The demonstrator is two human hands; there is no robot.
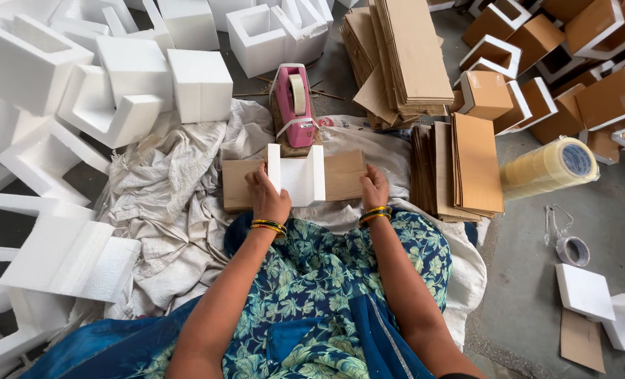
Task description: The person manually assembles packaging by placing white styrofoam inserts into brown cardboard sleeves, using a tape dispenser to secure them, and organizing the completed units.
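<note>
A white foam block [297,175], U-shaped with two raised end walls and a low middle, sat on top of a flat brown cardboard strip [342,175]. The strip lay lengthwise from left to right on a crumpled white cloth, sticking out past the block on both sides. The block covered the strip's middle, its channel open upward and its walls standing upright at the left and right.

Blue-green floral dress [326,288]; yellow-black bangles [269,226] both wrists
</note>
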